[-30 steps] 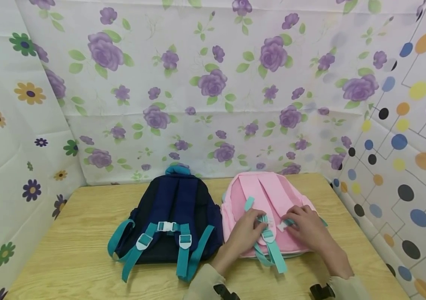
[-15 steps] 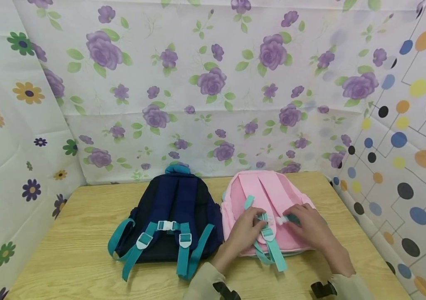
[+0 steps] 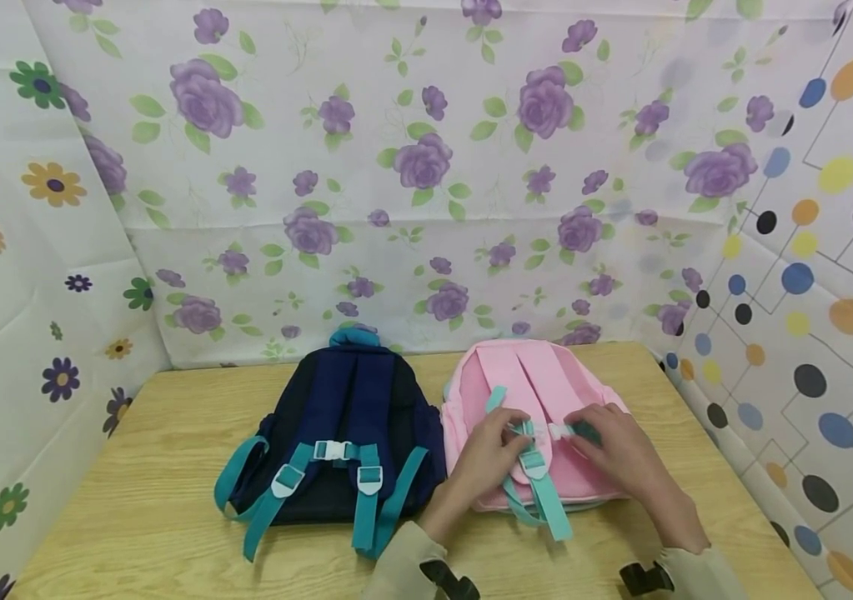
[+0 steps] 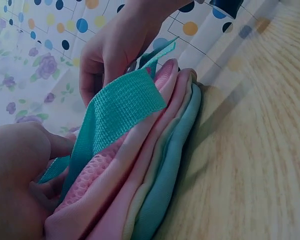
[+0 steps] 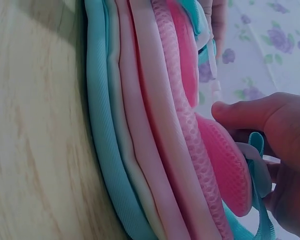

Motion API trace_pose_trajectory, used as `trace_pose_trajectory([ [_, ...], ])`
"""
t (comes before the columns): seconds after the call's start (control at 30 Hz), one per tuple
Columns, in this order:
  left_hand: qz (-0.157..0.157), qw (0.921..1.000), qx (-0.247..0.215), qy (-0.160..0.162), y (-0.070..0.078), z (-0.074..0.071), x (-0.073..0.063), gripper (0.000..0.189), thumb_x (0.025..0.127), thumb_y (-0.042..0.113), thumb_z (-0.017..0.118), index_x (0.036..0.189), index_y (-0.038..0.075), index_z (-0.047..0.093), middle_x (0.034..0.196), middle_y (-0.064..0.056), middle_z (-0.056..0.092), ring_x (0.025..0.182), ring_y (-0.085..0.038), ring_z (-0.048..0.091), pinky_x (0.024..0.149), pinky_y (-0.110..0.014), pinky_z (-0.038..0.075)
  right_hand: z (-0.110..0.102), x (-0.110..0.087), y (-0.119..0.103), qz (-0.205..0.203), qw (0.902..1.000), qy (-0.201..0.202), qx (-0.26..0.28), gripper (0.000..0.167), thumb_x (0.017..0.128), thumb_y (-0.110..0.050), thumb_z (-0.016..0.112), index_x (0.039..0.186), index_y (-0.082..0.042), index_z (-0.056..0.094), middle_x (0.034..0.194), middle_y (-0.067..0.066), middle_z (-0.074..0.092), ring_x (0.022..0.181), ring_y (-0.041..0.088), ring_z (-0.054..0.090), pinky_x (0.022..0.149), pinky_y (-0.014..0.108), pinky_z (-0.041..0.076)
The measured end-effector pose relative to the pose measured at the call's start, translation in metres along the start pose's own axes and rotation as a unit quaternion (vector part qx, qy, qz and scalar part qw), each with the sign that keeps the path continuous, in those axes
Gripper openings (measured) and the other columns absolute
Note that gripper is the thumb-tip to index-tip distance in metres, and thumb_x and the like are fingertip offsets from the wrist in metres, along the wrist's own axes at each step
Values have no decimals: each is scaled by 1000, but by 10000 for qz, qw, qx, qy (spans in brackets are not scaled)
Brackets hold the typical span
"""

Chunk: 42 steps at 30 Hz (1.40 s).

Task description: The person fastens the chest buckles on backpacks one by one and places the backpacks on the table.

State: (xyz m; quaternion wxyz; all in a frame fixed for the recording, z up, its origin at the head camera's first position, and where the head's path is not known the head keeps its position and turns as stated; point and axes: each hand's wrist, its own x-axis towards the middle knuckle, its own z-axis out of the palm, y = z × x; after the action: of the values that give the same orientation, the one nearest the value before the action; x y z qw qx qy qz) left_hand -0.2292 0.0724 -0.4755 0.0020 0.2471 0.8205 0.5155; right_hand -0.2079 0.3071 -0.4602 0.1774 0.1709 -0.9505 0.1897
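A pink backpack (image 3: 584, 383) lies on the wooden table with its shoulder straps facing up. Over its lower part, my left hand (image 3: 484, 450) pinches the teal webbing and buckle piece at the left shoulder strap. Across from it, my right hand (image 3: 616, 447) holds a white buckle (image 3: 559, 431) on a teal strap, its thumb and fingers curled round the strap's end. Whether the two buckle halves are joined is hidden by the fingers. In the left wrist view a teal strap tail (image 4: 117, 107) hangs over the pink edge. The right wrist view shows a pink strap end (image 5: 222, 165) beside the right hand.
A navy backpack (image 3: 351, 392) lies against the pink one's left side; its white chest buckle (image 3: 333, 451) is fastened. Its teal straps (image 3: 264, 521) trail onto the table (image 3: 133, 500). Patterned cloth walls (image 3: 426, 192) stand behind and at both sides.
My right hand has brought the white buckle up and left, close to the left hand's piece. The left hand keeps its pinch and has shifted slightly. The navy backpack stays put.
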Motion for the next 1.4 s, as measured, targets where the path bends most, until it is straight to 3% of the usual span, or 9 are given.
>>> trace_pose_trajectory([
  [0.47, 119, 9999, -45, 9, 4, -11, 2, 28, 95, 19, 68, 123, 14, 65, 113, -3, 66, 81, -2, 56, 71, -16, 48, -2, 2, -9, -104, 9988, 365, 316, 28, 79, -11, 84, 104, -11, 71, 98, 1, 72, 93, 20, 65, 80, 43, 55],
  [1.4, -27, 9999, -149, 44, 0, -6, 2, 27, 94, 18, 69, 121, 16, 65, 112, -2, 66, 77, 0, 55, 67, -16, 48, 0, 3, -20, 45, 9991, 237, 341, 29, 80, -10, 83, 106, -9, 71, 100, 3, 71, 93, 19, 66, 82, 43, 57],
])
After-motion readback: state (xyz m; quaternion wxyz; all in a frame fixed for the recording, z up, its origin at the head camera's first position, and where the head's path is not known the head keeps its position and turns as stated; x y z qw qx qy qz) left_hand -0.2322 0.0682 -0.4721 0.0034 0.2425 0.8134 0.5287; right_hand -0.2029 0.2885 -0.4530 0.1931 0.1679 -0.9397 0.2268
